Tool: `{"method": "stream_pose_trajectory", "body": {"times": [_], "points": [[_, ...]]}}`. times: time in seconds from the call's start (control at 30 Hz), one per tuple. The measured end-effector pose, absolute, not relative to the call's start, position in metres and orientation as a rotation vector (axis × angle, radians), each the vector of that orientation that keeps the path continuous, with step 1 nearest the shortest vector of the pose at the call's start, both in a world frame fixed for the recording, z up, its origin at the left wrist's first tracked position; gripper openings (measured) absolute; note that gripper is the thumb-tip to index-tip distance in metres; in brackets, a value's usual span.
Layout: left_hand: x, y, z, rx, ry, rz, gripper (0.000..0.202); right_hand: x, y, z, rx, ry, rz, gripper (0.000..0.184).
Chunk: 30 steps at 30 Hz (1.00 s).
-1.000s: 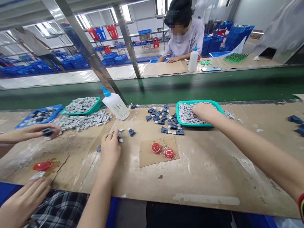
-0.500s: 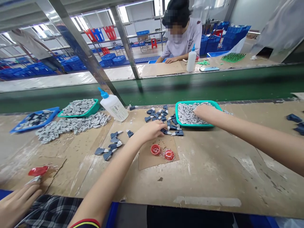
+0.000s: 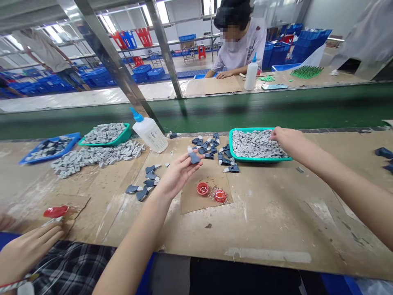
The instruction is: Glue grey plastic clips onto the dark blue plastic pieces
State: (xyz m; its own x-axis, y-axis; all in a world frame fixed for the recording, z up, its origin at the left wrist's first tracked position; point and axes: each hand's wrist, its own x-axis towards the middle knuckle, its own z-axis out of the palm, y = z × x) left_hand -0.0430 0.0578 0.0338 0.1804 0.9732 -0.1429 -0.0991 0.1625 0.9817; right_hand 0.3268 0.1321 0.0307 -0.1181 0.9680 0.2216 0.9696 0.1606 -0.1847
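Note:
My left hand is turned palm up over the table and holds a dark blue plastic piece with a whitish tip between thumb and fingers. Over the right part of a green basket full of small grey plastic pieces, my right hand has its fingertips pinched together; what lies between them is hard to make out. More dark blue pieces with pale ends lie between the two hands. Two small red caps holding clear, shiny liquid sit on a cardboard square below my left hand.
A white squeeze bottle with a blue nozzle leans at the back left. Beyond it are a heap of grey pieces and a blue tray. A co-worker's hand works at lower left. A green conveyor belt runs behind.
My left hand has lifted a dark blue piece from the scattered ones and turned palm up. My right hand has risen out of the grey pieces and shifted right.

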Motion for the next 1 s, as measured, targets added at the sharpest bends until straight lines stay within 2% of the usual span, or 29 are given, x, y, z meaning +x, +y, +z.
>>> {"method": "stream_pose_trajectory", "body": {"times": [0.1,0.13,0.2,0.33,0.5,0.7,1.0], "points": [[-0.048,0.03,0.04,0.709,0.996,1.119,0.033,0.32,0.099,0.035,-1.812,-1.906,0.354,0.022],[-0.048,0.02,0.04,0.674,1.014,1.151,0.031,0.313,0.083,0.035,-1.722,-1.741,0.591,0.022],[-0.046,0.003,0.037,0.672,1.089,1.224,0.025,0.292,0.048,0.03,-1.523,-1.487,1.024,0.029],[-0.039,-0.025,0.028,0.745,1.148,1.303,0.027,0.239,-0.007,0.009,-1.401,-1.204,1.462,0.035],[-0.031,-0.047,0.015,0.791,1.215,1.353,0.038,0.199,-0.019,-0.012,-1.364,-1.188,1.49,0.034],[-0.016,-0.059,0.009,0.724,1.347,1.497,0.027,0.182,-0.007,-0.016,-1.412,-1.178,1.456,0.032],[-0.011,-0.064,0.007,0.749,1.295,1.497,0.025,0.169,-0.009,-0.023,-1.425,-1.212,1.43,0.035]]}}
